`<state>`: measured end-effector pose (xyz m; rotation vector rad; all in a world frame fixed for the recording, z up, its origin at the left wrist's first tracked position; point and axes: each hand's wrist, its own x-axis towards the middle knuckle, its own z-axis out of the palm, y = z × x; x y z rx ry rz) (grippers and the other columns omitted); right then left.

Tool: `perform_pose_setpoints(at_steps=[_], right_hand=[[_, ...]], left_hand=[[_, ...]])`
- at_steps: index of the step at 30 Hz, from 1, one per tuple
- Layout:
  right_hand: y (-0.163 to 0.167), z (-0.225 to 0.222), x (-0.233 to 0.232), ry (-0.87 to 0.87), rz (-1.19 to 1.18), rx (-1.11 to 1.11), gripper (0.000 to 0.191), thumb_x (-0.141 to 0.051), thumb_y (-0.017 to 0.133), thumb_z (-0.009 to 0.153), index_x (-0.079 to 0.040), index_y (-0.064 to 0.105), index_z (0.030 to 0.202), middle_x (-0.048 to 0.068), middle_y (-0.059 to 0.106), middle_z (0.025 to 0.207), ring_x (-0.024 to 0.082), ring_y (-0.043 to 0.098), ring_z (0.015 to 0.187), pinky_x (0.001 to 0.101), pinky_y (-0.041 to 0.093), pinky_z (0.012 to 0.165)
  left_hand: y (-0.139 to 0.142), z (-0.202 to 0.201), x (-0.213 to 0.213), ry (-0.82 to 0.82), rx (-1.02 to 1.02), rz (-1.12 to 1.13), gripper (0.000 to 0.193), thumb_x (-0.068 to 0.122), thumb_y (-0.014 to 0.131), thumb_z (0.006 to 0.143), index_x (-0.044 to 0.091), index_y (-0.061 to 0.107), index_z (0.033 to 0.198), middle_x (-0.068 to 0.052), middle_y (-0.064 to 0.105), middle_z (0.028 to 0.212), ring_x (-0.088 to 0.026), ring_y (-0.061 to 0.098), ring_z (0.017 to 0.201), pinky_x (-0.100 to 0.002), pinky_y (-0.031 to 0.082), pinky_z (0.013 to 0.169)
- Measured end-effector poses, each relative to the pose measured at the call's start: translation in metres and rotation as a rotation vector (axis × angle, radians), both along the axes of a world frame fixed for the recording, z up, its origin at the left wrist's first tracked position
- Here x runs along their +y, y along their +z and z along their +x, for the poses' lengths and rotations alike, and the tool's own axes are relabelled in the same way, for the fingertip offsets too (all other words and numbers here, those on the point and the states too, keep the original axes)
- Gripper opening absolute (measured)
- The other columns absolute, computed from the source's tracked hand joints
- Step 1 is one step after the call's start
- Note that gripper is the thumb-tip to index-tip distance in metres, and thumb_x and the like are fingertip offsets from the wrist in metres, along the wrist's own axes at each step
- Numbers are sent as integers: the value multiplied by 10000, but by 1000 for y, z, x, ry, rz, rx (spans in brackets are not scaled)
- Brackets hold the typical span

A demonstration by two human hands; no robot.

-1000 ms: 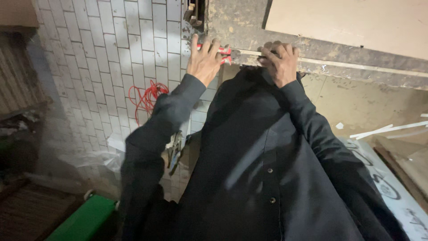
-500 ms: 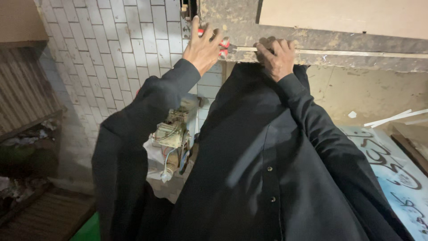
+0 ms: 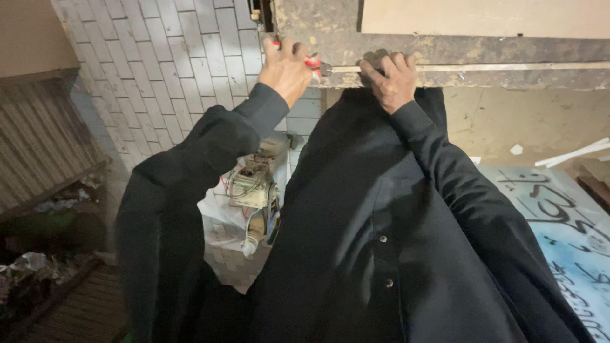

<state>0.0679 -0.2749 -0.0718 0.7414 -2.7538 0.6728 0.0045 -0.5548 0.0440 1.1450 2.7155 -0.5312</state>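
A: How was the grip?

B: The left hand (image 3: 287, 68) was closed around red-handled pliers (image 3: 313, 61), their nose pointing right along a thin pale rail (image 3: 470, 67). The right hand (image 3: 393, 81) was curled onto the concrete ledge (image 3: 445, 47), fingers hooked over the rail; whether it pinched anything I couldn't tell.

A: Only the head view. What had changed?

B: A second before, both hands sat lower in view and a tangle of red wire showed on the tiled wall (image 3: 178, 63). By this moment the view had swung down and closer: the wire was gone from sight, and an open electrical unit (image 3: 254, 187) with loose wires had come into view near the left sleeve. The hands hadn't left the ledge, so I'd judge the work at the rail's left end was going on unbroken.

A: Any signs?

B: A pale blue board (image 3: 565, 235) with black painted script lay at near right, and white strips (image 3: 572, 154) lay beyond it.
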Motion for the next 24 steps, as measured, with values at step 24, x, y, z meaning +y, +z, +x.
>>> perform_pose_setpoints(at_steps=[24], right_hand=[[0, 0, -6, -8, -16, 25, 540, -143, 784, 781, -227, 752, 1313, 34, 559, 1036, 267, 528, 1000, 450, 392, 880]], left_hand=[[-83, 83, -22, 900, -435, 659, 79, 118, 681, 913, 104, 741, 964, -80, 670, 1184, -300, 624, 1127, -473, 531, 1006]])
